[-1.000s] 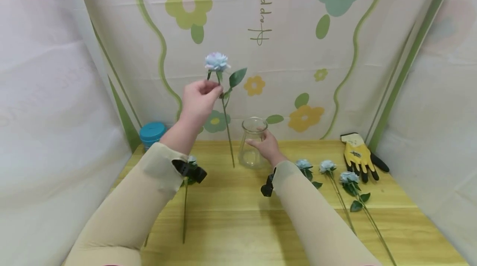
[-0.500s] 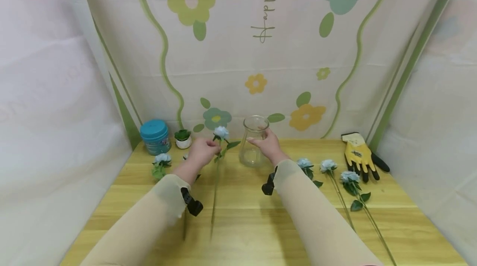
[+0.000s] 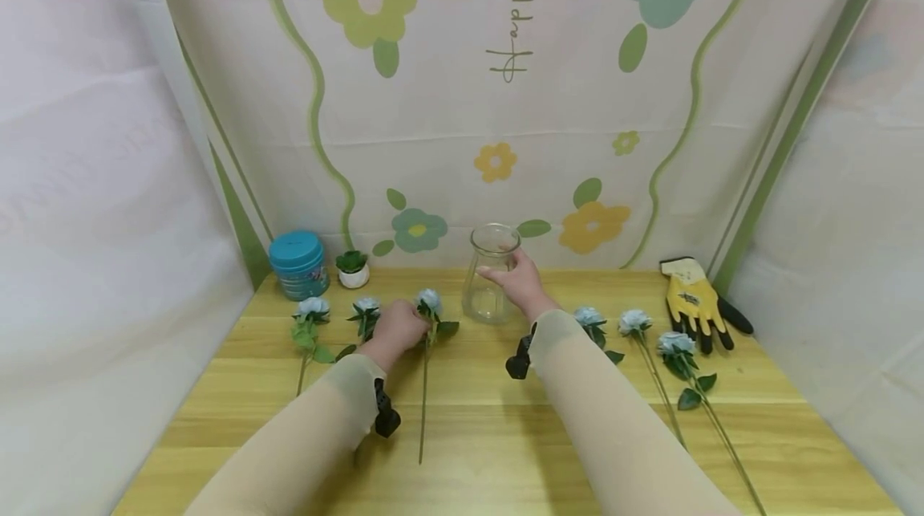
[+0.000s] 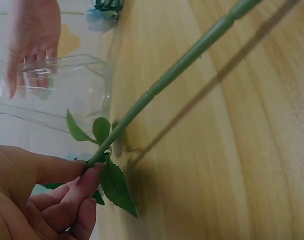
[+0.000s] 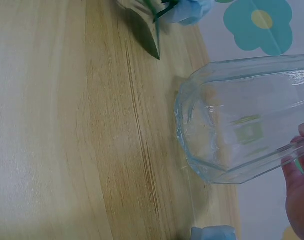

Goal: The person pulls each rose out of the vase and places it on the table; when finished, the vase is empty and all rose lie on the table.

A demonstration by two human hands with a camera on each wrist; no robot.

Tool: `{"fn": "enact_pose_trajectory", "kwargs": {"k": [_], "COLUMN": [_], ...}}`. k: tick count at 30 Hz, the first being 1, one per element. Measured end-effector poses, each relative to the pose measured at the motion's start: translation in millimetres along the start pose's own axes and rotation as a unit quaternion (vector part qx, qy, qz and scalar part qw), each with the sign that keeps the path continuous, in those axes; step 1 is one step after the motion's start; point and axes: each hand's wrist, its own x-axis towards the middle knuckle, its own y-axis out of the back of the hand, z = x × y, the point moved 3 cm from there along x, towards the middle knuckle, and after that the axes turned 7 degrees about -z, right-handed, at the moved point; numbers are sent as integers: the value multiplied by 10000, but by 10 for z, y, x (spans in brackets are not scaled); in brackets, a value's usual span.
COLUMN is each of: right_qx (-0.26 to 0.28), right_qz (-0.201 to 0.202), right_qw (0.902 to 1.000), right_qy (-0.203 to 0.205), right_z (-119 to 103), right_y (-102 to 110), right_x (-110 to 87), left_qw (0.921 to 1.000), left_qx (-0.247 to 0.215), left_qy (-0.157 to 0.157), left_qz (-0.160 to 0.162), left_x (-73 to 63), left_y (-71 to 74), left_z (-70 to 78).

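My left hand point(image 3: 400, 327) pinches an artificial blue flower point(image 3: 429, 301) by its stem, just under the bloom. In the left wrist view, thumb and fingers meet on the green stem point(image 4: 171, 75) beside its leaves, and the stem's shadow falls on the wood. The flower lies low along the tabletop, its stem pointing toward me. My right hand point(image 3: 523, 282) holds a clear glass vase point(image 3: 482, 303) round its upper part. The vase stands upright at the back of the table with nothing in it; its angular base point(image 5: 191, 135) shows in the right wrist view.
Two similar blue flowers point(image 3: 313, 307) lie at left, one partly behind my left wrist. Several more blue flowers point(image 3: 635, 322) lie at right, near a yellow-and-black work glove point(image 3: 693, 299). A blue-lidded tub point(image 3: 299, 263) and a small potted plant point(image 3: 353, 269) stand back left on the wooden table point(image 3: 491, 436).
My left hand has come down from in front of the backdrop, lowering the flower from upright to along the tabletop. The right hand and vase have stayed in place.
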Motion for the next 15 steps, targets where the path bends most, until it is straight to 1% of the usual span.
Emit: {"fn": "enact_pose_trajectory", "kwargs": {"k": [3, 7, 11, 14, 15], "right_qx": [18, 41, 84, 36, 19], "right_qz": [-54, -38, -58, -121, -131], "right_qw": [10000, 10000, 9999, 9999, 9999], "right_qy": [6, -2, 7, 26, 43], "right_z": [8, 12, 7, -2, -7], "right_y": [-4, -11, -18, -13, -4], "right_x": [-1, -12, -11, 0, 2], "left_qw": [9999, 9998, 9999, 9998, 9998], "left_qx": [115, 160, 109, -23, -48], "left_qy": [39, -12, 62, 145, 129], "left_qz": [-68, -74, -77, -105, -116], "left_x": [-14, -19, 3, 12, 13], "left_y": [-37, -65, -45, 4, 26], "left_z": [-22, -34, -45, -25, -8]}}
